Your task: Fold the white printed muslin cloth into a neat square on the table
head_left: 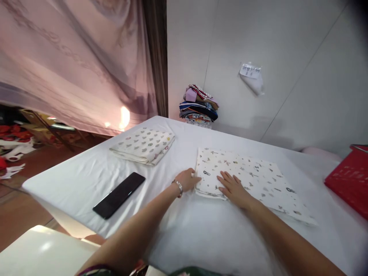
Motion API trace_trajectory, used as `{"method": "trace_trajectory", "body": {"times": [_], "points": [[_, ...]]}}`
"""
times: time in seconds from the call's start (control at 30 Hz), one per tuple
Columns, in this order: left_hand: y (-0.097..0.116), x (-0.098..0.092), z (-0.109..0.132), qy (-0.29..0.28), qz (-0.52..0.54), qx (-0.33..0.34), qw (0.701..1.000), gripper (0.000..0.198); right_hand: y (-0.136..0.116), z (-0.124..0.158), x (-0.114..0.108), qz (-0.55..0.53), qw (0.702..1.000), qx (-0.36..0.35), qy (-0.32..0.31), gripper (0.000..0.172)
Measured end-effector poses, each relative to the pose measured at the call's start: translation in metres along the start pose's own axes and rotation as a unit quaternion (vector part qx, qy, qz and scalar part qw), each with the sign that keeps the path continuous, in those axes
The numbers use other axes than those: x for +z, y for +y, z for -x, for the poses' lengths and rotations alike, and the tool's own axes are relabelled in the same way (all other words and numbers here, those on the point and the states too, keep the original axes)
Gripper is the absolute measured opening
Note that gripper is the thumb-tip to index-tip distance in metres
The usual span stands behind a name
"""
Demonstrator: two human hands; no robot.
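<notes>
A long folded white cloth [258, 172] with small grey and dark prints lies flat on the table. My right hand [234, 188] rests palm down on its left part, fingers spread. At the cloth's left edge is my left hand [186, 180], with a bracelet on the wrist. Its thumb touches the edge, and its bent fingers are apart from the thumb. Farther left lies a second folded cloth [145, 145], cream with grey, pink and yellow prints; neither hand touches it.
A black phone [119, 194] lies on the white-covered table [71, 176], left of my left forearm. Folded clothes [199, 105] are piled at the back by the wall. At the right edge is a red bag-like item [350, 178]. A white stool-like surface [43, 253] stands lower left.
</notes>
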State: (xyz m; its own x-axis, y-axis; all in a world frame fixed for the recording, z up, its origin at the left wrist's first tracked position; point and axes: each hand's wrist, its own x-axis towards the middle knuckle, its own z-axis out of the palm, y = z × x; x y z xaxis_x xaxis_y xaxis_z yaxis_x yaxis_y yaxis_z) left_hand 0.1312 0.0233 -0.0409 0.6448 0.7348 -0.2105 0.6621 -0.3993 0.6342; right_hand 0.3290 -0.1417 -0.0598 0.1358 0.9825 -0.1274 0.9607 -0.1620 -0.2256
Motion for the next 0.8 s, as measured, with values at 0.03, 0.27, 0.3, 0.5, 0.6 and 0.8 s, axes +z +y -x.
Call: {"method": "trace_trajectory", "body": {"times": [0.03,0.27,0.3,0.5,0.6,0.8], "points": [[0.001,-0.007,-0.01,0.018,-0.025,0.01,0.999,0.044,0.001,0.0,0.0,0.002,1.0,0.001,0.003,0.065],[0.021,-0.031,-0.103,0.081,-0.033,0.018,0.996,0.024,0.002,-0.002,0.005,0.012,1.0,-0.002,0.025,0.061],[0.024,-0.03,-0.115,0.083,-0.029,0.011,0.996,0.025,0.003,-0.002,0.006,0.014,1.0,-0.003,0.028,0.06],[0.037,-0.025,-0.173,0.077,-0.052,-0.054,0.994,0.033,0.005,-0.001,0.011,0.019,0.998,-0.015,0.051,0.056],[0.039,-0.024,-0.193,0.05,-0.091,-0.086,0.991,0.042,0.006,-0.001,0.012,0.022,0.998,-0.02,0.058,0.054],[0.039,-0.022,-0.218,-0.001,-0.167,-0.086,0.982,0.055,0.007,-0.001,0.014,0.028,0.997,-0.023,0.068,0.053]]}}
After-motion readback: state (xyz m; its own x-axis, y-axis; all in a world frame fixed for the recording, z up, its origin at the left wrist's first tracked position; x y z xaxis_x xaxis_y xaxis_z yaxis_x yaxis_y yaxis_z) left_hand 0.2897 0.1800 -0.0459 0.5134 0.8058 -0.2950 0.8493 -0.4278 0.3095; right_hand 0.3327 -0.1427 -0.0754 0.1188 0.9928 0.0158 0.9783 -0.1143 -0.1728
